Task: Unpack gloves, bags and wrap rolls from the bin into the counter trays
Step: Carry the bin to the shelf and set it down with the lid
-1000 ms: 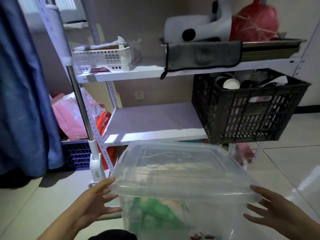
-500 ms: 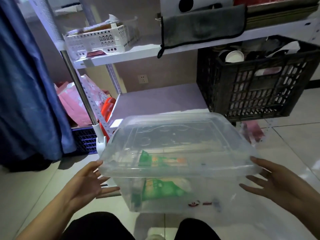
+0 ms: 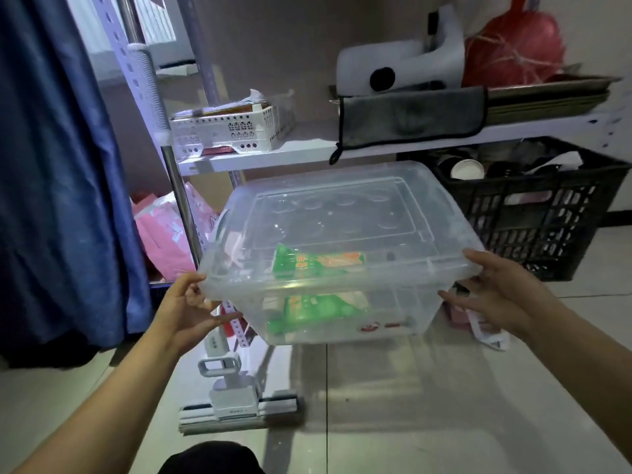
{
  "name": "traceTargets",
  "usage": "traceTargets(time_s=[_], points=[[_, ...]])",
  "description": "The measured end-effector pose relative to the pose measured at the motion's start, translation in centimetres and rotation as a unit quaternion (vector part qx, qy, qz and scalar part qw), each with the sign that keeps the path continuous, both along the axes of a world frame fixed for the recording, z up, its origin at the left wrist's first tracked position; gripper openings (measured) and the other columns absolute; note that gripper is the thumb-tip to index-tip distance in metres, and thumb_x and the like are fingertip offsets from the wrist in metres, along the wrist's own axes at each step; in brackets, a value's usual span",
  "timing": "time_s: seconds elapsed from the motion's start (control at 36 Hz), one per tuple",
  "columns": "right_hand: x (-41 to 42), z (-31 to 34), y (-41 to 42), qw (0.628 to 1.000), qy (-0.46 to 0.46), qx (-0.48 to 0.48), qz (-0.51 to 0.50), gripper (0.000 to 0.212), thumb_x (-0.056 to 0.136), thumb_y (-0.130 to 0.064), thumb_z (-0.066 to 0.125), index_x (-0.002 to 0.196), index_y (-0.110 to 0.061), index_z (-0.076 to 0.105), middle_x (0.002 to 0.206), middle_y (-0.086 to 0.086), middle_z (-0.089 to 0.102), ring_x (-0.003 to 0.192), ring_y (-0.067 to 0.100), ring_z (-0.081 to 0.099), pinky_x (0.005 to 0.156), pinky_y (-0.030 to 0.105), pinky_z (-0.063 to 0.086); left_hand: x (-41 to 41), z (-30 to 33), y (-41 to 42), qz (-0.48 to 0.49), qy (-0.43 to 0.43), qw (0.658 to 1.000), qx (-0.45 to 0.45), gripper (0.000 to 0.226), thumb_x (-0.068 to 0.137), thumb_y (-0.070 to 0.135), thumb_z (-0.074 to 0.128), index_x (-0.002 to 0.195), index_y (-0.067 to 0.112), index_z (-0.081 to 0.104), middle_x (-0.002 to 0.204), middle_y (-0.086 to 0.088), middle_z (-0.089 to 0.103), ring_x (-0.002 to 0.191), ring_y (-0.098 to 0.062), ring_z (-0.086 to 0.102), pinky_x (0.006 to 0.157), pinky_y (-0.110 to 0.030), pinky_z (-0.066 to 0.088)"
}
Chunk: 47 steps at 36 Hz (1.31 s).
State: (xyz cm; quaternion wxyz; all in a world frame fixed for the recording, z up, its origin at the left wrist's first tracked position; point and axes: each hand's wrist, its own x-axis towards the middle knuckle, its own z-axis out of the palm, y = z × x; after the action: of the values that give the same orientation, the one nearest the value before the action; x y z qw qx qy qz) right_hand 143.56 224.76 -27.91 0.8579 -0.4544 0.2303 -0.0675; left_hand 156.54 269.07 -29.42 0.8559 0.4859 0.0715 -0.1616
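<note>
A clear plastic bin with its lid on hangs in the air in front of a white shelf rack. My left hand grips its left rim and side. My right hand grips the right rim, thumb on the lid. Through the clear wall I see green and orange packets inside; other contents are too blurred to tell.
The rack's upper shelf holds a white perforated basket, a grey cloth and metal trays. A black crate sits at right. A blue curtain hangs at left. A mop head lies on the tiled floor.
Both hands have closed onto the bin's sides and lifted it off the floor. The view has risen, showing the mop head below.
</note>
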Motion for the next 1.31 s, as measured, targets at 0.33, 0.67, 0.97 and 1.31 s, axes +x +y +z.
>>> traceTargets(time_s=[0.33, 0.67, 0.97, 1.31], points=[[5.2, -4.5, -1.0, 0.918, -0.043, -0.388, 0.07, 0.11, 0.061, -0.029, 0.095, 0.15, -0.026, 0.03, 0.147, 0.006, 0.05, 0.133, 0.026, 0.05, 0.105, 0.05, 0.047, 4.7, -2.3, -0.9, -0.119, -0.12, 0.977, 0.129, 0.079, 0.063, 0.015, 0.085, 0.133, 0.039, 0.057, 0.13, -0.002, 0.067, 0.12, -0.024, 0.064, 0.096, -0.042, 0.054], [9.8, -3.7, 1.7, 0.526, -0.125, -0.833, -0.122, 0.036, 0.081, -0.008, 0.08, 0.115, 0.0, 0.071, 0.119, 0.024, 0.069, 0.12, 0.049, 0.058, 0.095, 0.065, 0.046, 6.2, -1.0, -4.0, 0.089, -0.565, 0.545, 0.613, 0.046, 0.087, 0.045, 0.057, 0.112, 0.012, 0.076, 0.114, -0.009, 0.071, 0.1, -0.032, 0.066, 0.089, -0.046, 0.052], [14.9, -1.3, 1.7, 0.471, -0.093, -0.868, -0.13, 0.04, 0.079, -0.011, 0.081, 0.117, 0.0, 0.07, 0.117, 0.022, 0.07, 0.114, 0.046, 0.063, 0.09, 0.06, 0.051, 12.6, 1.3, -4.4, 0.093, -0.594, 0.458, 0.655, 0.043, 0.073, 0.02, 0.087, 0.114, 0.015, 0.076, 0.111, -0.004, 0.075, 0.093, -0.029, 0.071, 0.078, -0.042, 0.056], [22.8, 1.8, 2.4, 0.514, -0.075, -0.843, -0.139, 0.034, 0.08, 0.001, 0.077, 0.112, 0.007, 0.068, 0.109, 0.028, 0.069, 0.103, 0.05, 0.063, 0.09, 0.057, 0.05, 20.9, 3.7, -6.7, 0.125, -0.561, 0.478, 0.664, 0.036, 0.077, 0.013, 0.083, 0.113, 0.012, 0.076, 0.11, -0.012, 0.075, 0.098, -0.035, 0.071, 0.072, -0.042, 0.058]])
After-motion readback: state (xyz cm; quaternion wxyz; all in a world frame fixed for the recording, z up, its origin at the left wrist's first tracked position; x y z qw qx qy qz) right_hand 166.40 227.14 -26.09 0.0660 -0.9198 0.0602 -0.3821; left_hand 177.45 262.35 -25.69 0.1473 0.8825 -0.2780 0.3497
